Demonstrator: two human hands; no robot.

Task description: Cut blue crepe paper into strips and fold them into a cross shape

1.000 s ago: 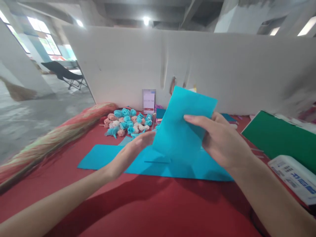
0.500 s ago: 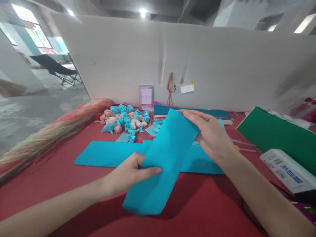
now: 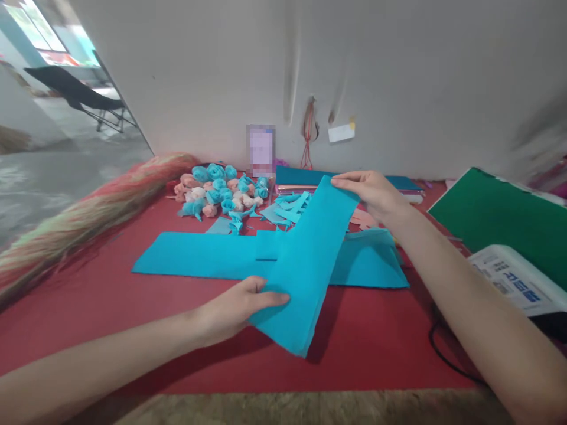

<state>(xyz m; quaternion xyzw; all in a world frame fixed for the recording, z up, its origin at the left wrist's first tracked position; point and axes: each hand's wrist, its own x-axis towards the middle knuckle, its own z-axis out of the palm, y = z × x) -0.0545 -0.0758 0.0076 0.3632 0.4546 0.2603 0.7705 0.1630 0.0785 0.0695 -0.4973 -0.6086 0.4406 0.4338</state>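
Note:
A folded strip of blue crepe paper [image 3: 305,265] hangs tilted between my hands, above the table. My left hand [image 3: 248,304] grips its lower left edge, thumb on top and fingers hidden beneath. At the upper right corner, my right hand [image 3: 370,192] pinches the paper between thumb and fingers. Beneath it, a long blue crepe paper piece [image 3: 199,255] lies flat across the table, with a small blue square of paper [image 3: 266,245] on it. Behind are cut blue paper strips [image 3: 290,208].
Blue, pink and white paper roses [image 3: 217,192] are heaped at the back left. A shaggy fibre bundle [image 3: 88,221] runs along the left side. On the right are a green board [image 3: 500,218], a white box-like device [image 3: 509,280] and a black cable [image 3: 447,354]. A pale wall [image 3: 212,77] stands behind.
The view has tipped downward, bringing the table's front edge into sight. The held paper's lower end has swung to the right and up; both hands keep hold of it.

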